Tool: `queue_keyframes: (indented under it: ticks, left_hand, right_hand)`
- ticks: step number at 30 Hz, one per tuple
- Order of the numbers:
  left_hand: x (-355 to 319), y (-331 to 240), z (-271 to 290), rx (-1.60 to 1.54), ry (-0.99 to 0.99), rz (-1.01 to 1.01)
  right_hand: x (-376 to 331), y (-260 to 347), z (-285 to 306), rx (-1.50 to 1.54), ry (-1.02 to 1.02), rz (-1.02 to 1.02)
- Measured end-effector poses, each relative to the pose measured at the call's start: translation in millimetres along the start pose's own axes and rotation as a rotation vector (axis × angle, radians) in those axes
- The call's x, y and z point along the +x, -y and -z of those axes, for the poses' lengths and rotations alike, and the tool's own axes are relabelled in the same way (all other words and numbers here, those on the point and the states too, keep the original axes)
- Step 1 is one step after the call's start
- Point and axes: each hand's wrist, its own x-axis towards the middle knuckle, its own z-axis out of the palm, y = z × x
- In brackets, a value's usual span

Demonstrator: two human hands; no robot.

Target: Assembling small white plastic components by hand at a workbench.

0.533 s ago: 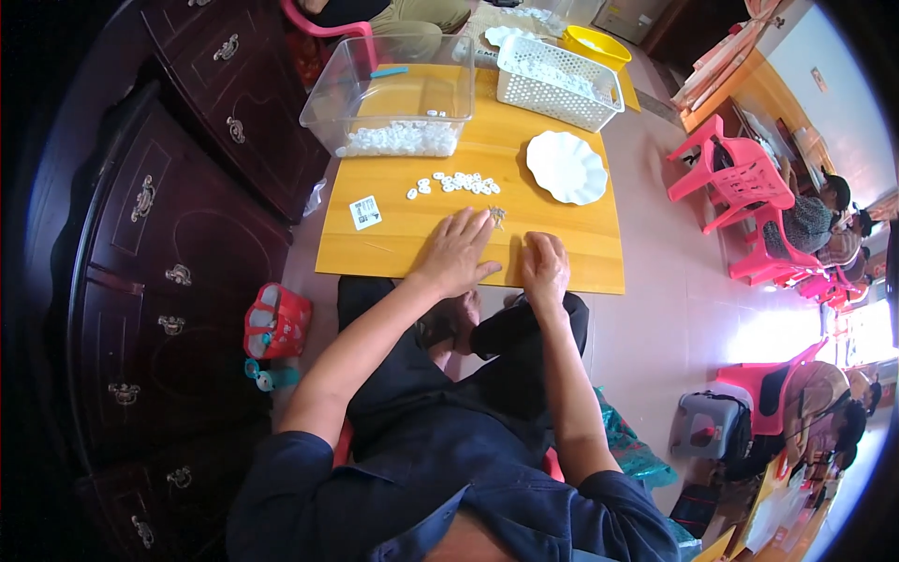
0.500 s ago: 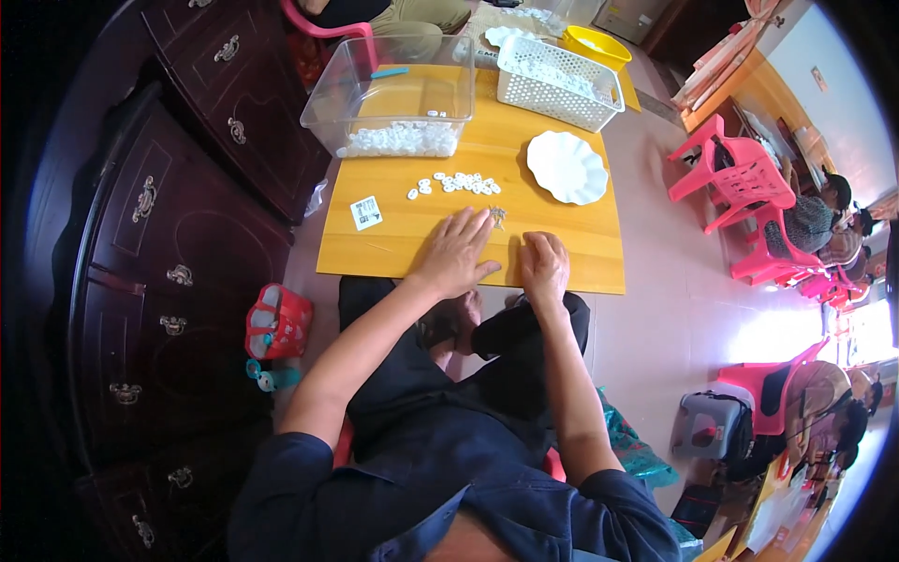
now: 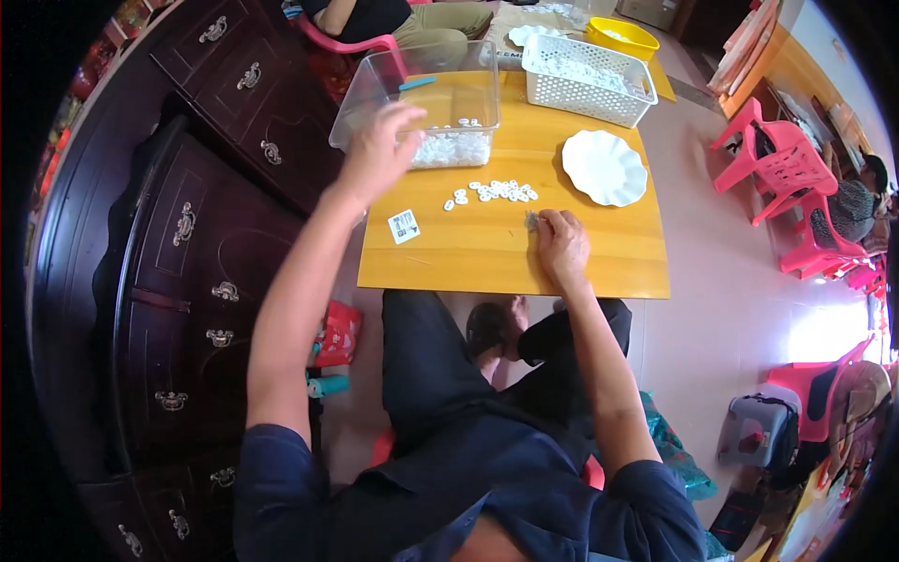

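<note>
Minding the rim of the clear rectangular plastic box, ease your loosely spread, seemingly unladen left hand toward the small white plastic pieces inside. Rest your curled right hand lightly beside the small grey bits on the yellow wooden bench; whether it pinches any, I cannot tell.
</note>
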Motion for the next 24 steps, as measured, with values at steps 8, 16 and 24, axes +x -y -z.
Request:
queue_keyframes:
  ticks: [8, 16, 24]
  left_hand:
    - [100.6, 133.0, -11.0, 0.379, 0.558, 0.408]
    - [107.8, 140.5, -62.2, 0.069, 1.186, 0.917]
    - [103.2, 169.2, -84.9, 0.198, 1.351, 0.636]
  right_hand:
    - [-24.7, 28.2, 13.7, 0.193, -0.145, 0.007]
    - [-20.1, 55.6, -38.7, 0.054, 0.367, 0.210]
    - [2.5, 35.7, -38.0, 0.062, 0.280, 0.181]
